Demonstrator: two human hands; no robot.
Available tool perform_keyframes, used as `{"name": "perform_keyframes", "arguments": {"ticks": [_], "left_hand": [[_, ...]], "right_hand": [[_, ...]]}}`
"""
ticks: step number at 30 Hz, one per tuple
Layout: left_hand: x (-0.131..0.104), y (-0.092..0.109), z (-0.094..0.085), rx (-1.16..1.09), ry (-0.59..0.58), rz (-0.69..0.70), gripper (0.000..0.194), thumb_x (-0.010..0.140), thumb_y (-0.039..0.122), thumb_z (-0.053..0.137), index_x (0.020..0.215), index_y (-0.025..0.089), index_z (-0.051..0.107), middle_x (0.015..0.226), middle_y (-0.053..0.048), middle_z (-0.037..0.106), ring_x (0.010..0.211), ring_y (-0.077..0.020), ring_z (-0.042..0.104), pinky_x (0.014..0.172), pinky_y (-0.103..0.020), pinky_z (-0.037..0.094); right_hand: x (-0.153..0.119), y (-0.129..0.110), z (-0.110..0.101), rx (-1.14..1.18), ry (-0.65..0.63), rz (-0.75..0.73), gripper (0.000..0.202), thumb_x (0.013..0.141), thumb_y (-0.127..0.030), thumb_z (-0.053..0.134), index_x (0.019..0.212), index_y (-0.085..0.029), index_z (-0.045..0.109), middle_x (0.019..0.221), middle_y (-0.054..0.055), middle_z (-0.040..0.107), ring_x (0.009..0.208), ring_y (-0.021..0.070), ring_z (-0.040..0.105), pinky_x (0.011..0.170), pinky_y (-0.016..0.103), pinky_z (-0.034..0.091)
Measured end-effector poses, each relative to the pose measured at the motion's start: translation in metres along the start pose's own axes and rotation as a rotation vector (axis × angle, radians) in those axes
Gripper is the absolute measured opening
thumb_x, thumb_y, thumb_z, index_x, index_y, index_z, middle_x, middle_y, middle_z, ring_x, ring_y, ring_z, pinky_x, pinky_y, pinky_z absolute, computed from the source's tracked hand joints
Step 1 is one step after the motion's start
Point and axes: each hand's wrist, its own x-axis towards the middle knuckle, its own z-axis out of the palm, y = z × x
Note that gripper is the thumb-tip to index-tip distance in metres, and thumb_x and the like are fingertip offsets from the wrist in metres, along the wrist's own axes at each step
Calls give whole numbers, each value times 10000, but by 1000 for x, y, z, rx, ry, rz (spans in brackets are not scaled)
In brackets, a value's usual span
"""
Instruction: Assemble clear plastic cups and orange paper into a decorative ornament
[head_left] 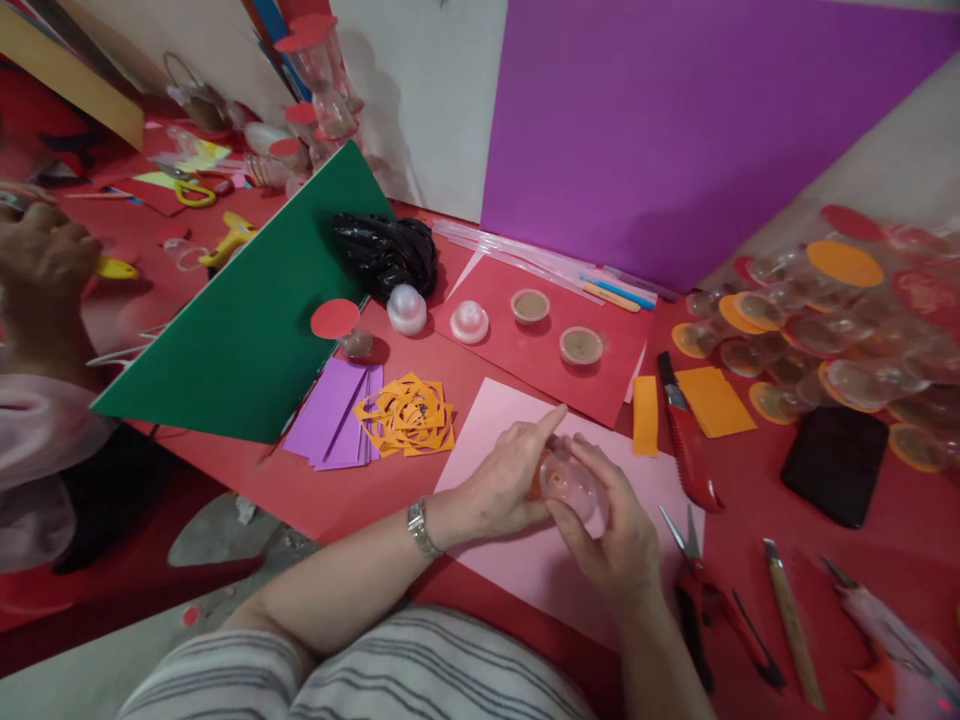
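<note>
Above a pink sheet (495, 550), a clear rounded plastic piece (568, 484) is held between both hands. My right hand (619, 535) grips it from the right, its fingers and thumb around the rim. My left hand (502, 478) is against its left side, index finger stretched out and thumb below. Behind the hands, on a red sheet (517, 365), are two small cups (530, 306) (581, 346) filled with brown material and a clear domed piece (469, 321). Another domed piece (407, 310) stands just left of that sheet.
Orange cutouts (409, 415) and purple strips (341, 415) lie left, beside a leaning green board (255, 310). Scissors (712, 590), a red cutter (686, 440), a wooden-handled tool (795, 625) and a black phone (836, 465) lie right. Assembled clear pieces crowd the right back. Another person's hand (45, 250) is far left.
</note>
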Motion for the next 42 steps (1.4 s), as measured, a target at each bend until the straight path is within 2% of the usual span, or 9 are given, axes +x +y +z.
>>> {"name": "perform_keyframes", "arguments": {"ticks": [2,6,9,14,19,25,32,37,42], "left_hand": [[1,4,-4,-8,-16,-29,1097,828,319,761,1625,268,8,1272,-134,579,1153,-300,515,1009,-509,458],[4,12,-11,10,-62,-47,1137,807,154,702,1620,273,-84,1294,-128,591,1217,-303,494,1041,-527,429],[5,14,-13,31,-100,-55,1175,786,119,677,1614,277,-142,1320,-137,569,1233,-312,477,1038,-535,432],[3,7,-9,21,-99,-44,1191,770,125,678,1615,290,-145,1334,-140,533,1222,-313,457,1030,-531,446],[0,-1,-1,42,-45,-9,1166,779,219,738,1625,290,-61,1329,-150,506,1200,-315,469,1036,-548,443],[0,5,-1,5,4,-40,1044,857,282,729,1629,265,26,1305,-152,565,1160,-301,523,1013,-516,466],[3,14,-12,30,-50,-62,1123,845,171,695,1623,269,-109,1298,-130,624,1220,-300,495,1053,-521,423],[2,10,-11,55,-100,-17,1172,819,159,687,1611,267,-171,1340,-157,564,1193,-307,482,1013,-518,455],[2,5,-5,53,-63,13,1169,821,213,712,1617,277,-141,1363,-164,533,1198,-317,478,1021,-540,451]], "right_hand": [[-3,1,0,41,7,26,519,959,-403,603,1438,-233,495,1297,122,692,1205,286,675,1042,516,551],[-8,3,-3,151,35,84,564,947,-375,625,1473,-237,475,1369,137,640,1307,297,600,1059,519,532],[-7,3,-3,150,37,85,553,946,-354,628,1468,-243,483,1372,131,639,1344,297,569,1063,512,530],[-3,2,0,42,12,40,472,959,-369,608,1406,-236,532,1315,129,684,1316,304,601,1031,520,556],[-2,3,1,-2,20,2,446,960,-378,603,1371,-216,544,1257,133,714,1258,299,646,1029,525,560],[0,0,2,-15,49,-30,473,957,-355,612,1404,-228,517,1256,126,712,1186,291,690,1041,551,549],[-8,4,-1,106,89,65,604,922,-350,665,1476,-222,463,1368,160,627,1332,316,572,1061,556,525],[-5,3,-1,78,42,43,558,936,-369,639,1456,-239,486,1345,136,647,1333,313,570,1056,555,524],[-1,1,1,13,29,2,459,949,-374,618,1376,-222,544,1268,132,699,1285,312,616,1049,566,526]]}}
